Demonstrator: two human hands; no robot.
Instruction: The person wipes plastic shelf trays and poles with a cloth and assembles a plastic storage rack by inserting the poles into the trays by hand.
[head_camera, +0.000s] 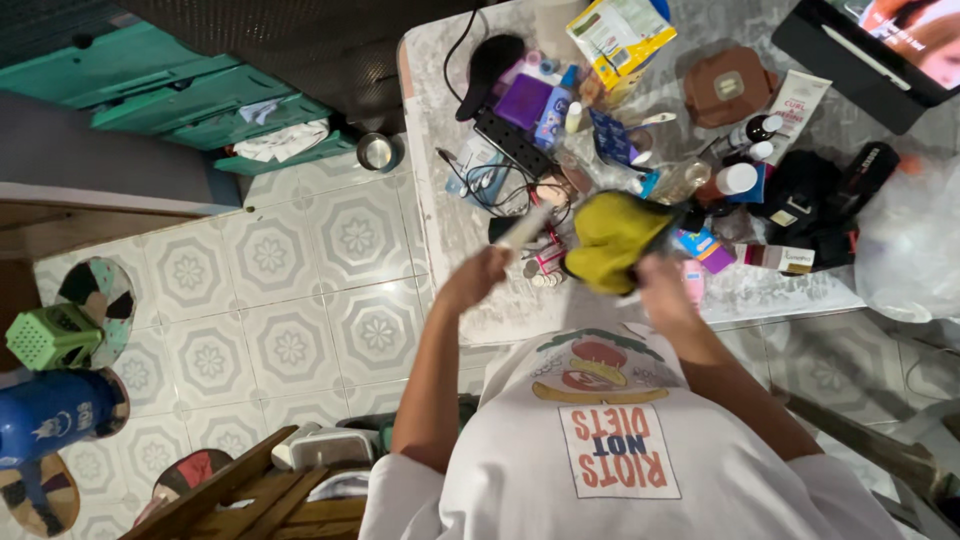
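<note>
Over the near edge of the desk (450, 230), I see my left hand (478, 278) closed around a slim pale tube-shaped thing (524, 228), blurred, that points up and away. Just beside it, my right hand (660, 283) grips a floppy mustard-yellow fabric pouch (612, 238) from below. Beyond both lies a crowded marble-patterned top: a black power strip (513, 142), a purple box (524, 100), a brown leather case (729, 88).
</note>
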